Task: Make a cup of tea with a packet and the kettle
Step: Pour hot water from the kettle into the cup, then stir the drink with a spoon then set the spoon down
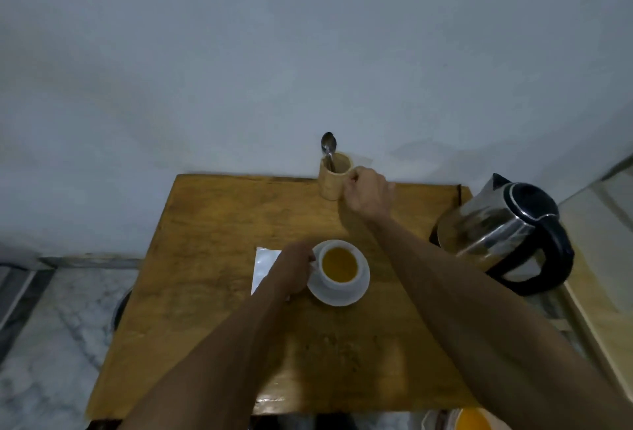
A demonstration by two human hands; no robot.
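Head view, worn brown wooden table (212,309), steel electric kettle with black handle (507,234) at its right edge, white saucer (342,296) holding white cup of amber tea (339,265) – left hand (294,268) closed on the cup's handle side, silver foil packet (263,265) partly under that hand, right hand (368,191) curled against bamboo cup (334,178) – metal spoon (329,149) standing inside.

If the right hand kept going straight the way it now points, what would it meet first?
The right hand reaches away toward the wall, its knuckles already at the wooden holder with the spoon. It would probably meet the holder first; actual contact is unclear.
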